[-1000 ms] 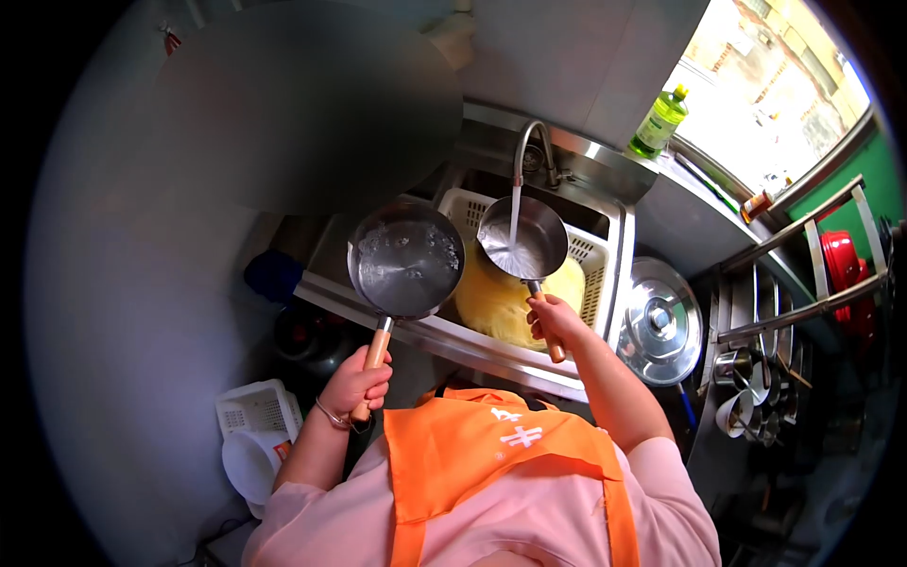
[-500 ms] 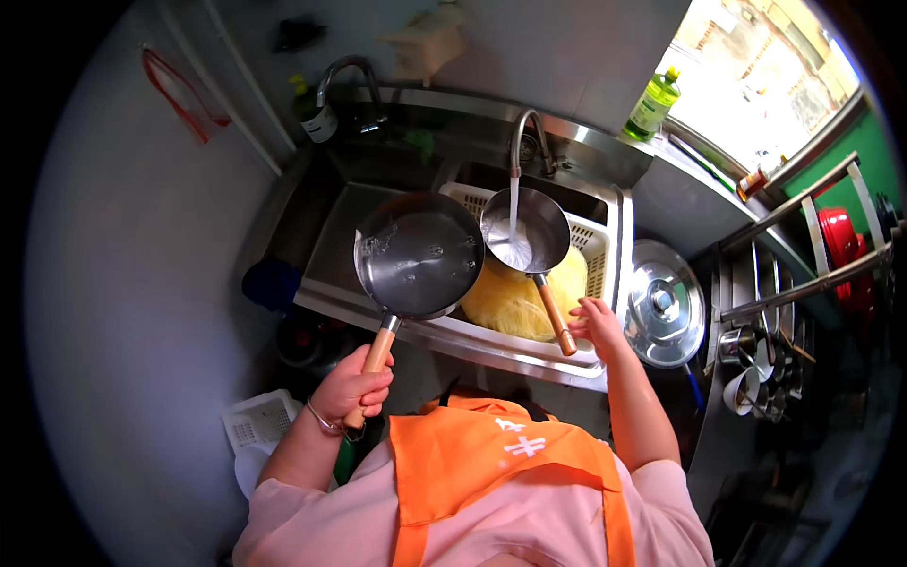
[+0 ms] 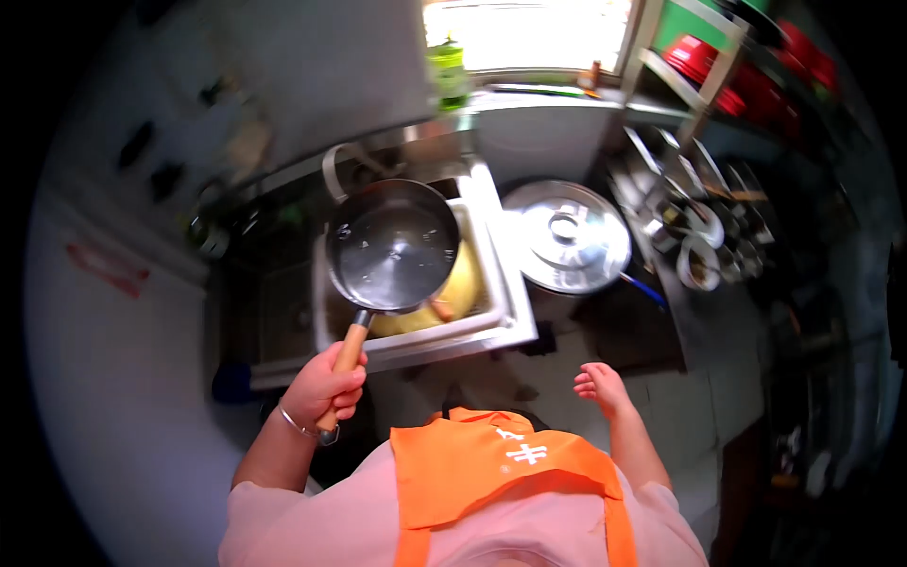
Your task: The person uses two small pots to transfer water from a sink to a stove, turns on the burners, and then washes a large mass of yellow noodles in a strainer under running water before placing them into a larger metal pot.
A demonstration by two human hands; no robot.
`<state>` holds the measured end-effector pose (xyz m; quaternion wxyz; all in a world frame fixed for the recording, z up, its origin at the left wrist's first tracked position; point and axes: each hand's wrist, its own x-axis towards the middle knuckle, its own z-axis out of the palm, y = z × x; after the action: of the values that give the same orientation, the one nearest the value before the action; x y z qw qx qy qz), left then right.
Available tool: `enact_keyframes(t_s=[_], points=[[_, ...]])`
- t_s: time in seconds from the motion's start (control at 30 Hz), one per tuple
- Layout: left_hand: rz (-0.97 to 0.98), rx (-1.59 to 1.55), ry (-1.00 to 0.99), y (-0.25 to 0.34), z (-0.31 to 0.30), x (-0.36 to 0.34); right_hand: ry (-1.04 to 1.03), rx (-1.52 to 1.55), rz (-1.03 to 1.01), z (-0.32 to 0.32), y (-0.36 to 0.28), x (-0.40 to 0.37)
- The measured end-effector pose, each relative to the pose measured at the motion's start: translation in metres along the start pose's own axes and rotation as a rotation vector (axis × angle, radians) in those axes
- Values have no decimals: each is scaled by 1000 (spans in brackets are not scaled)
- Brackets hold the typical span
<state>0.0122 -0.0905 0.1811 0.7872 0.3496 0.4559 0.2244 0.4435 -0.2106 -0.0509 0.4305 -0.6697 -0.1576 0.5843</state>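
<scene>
"Where's the pan (image 3: 395,244)?"

"Over the sink (image 3: 516,317); my left hand (image 3: 321,386) is wrapped round its handle (image 3: 350,352). I should keep it level. My right hand (image 3: 602,387) hangs empty, half spread."

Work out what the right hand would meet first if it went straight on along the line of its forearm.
Probably the round metal lid beside the sink; depth is unclear, so the right hand might pass below it.

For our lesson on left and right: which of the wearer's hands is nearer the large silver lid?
The right hand: it hangs empty below the lid in the picture. The left hand, gripping the pan handle, is farther, to the lid's lower left.
</scene>
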Motion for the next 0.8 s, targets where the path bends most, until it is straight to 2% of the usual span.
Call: enact_keyframes(t_s=[0.1,0.23,0.43,0.63,0.8], points=[[-23,50,-100,-16,62,23,95,114,3,-77,40,-43],[-3,53,-278,-62,178,69,214,190,-35,-211,87,-86],[-147,1,-522,-117,353,113,439,316,17,-358,166,-192],[-276,85,-670,-169,518,170,611,484,-18,-447,220,-245],[-310,170,-741,-198,646,226,700,579,-32,-518,221,-252]])
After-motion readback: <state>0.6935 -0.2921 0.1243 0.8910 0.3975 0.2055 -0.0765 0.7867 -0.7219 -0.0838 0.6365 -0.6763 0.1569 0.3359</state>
